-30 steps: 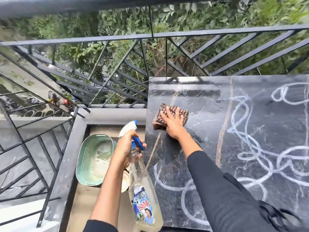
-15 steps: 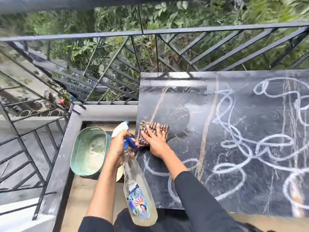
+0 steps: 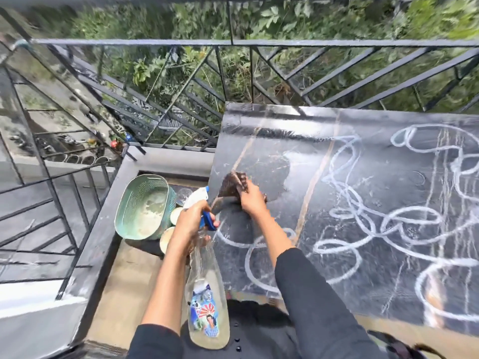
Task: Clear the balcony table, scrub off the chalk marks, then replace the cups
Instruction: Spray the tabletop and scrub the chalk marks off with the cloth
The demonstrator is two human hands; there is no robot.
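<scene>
The dark stone balcony table [image 3: 383, 177] carries looping white chalk marks [image 3: 363, 224] over its middle and right. My right hand [image 3: 252, 199] presses a brown ribbed scrub sponge [image 3: 234, 186] onto the table's left part, beside its left edge. The surface near the sponge looks wet and free of chalk. My left hand [image 3: 190, 221] grips a clear spray bottle [image 3: 207, 301] by its white and blue trigger head, with the bottle hanging down beside the table. Cups [image 3: 168, 238] lie on the floor to the left, partly hidden by a basket.
A green plastic basket [image 3: 143, 207] lies tilted on the balcony floor left of the table. A dark metal railing [image 3: 259, 44] runs behind the table and along the left, above a grey ledge [image 3: 103, 218]. Greenery lies beyond.
My right hand has dragged the sponge from the table's far left part toward me, then slightly right along the left edge. My left hand keeps its hold on the bottle. The camera has shifted.
</scene>
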